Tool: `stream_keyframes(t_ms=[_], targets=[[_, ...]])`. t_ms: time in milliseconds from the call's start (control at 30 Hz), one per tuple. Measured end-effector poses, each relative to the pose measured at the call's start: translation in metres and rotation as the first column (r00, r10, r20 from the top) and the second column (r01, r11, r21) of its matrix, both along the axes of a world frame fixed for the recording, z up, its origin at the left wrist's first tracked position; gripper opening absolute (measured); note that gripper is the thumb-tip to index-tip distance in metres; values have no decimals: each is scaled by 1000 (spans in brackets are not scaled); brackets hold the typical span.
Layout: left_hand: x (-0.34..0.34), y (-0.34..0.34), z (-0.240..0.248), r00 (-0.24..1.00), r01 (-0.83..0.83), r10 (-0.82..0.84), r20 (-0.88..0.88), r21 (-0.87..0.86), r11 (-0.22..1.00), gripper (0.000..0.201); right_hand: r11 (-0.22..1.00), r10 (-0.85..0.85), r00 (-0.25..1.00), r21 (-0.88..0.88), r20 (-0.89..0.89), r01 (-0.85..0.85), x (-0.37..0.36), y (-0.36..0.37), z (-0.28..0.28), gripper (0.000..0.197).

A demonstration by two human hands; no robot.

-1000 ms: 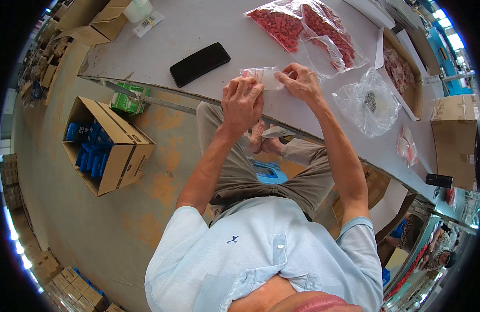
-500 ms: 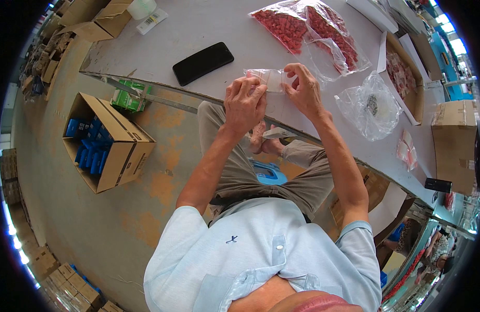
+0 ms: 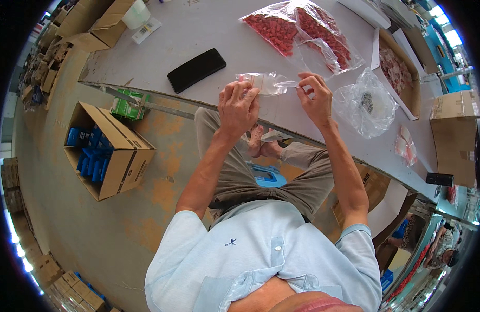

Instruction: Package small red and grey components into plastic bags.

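At the table's near edge, my left hand [image 3: 239, 110] grips one end of small clear plastic bags with red lines [image 3: 266, 82] between thumb and fingers. A corner of thin film stretches from them to my right hand [image 3: 316, 101], pinched at its thumb and fingertip. Whether this is one bag or several layers I cannot tell. Beyond my hands lies a large clear bag of small red pieces [image 3: 275, 32]. Right of my right hand sits a crumpled clear bag [image 3: 366, 104] with small grey metal parts inside.
A black phone [image 3: 197, 70] lies left of my hands. At the right are an open carton of small filled bags [image 3: 418, 99], a red-and-clear packet [image 3: 405, 146] and a brown box [image 3: 455, 140]. A carton holding blue boxes [image 3: 123, 169] stands on the floor at left.
My right hand has drawn away to the right, pulling a corner of film out from the small bags. My left hand keeps its grip. The whole view has shifted slightly.
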State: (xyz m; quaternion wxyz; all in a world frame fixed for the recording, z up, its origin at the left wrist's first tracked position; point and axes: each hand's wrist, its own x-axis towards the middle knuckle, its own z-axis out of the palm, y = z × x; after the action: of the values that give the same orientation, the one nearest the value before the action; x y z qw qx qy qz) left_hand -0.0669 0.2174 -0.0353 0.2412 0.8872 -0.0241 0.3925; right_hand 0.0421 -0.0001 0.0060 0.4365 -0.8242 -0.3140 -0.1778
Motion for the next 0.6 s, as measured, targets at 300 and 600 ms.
stream_keyframes(t_ms=[300,600], targets=[[-9,-19,26,998,22,-16,65,-81,996,27,845,242,753,515,-613,148,-25,-41,3,15],[-8,-89,71,960,229,-281,5,-592,772,25,963,-40,862,210,-506,169,-50,-65,10,16]])
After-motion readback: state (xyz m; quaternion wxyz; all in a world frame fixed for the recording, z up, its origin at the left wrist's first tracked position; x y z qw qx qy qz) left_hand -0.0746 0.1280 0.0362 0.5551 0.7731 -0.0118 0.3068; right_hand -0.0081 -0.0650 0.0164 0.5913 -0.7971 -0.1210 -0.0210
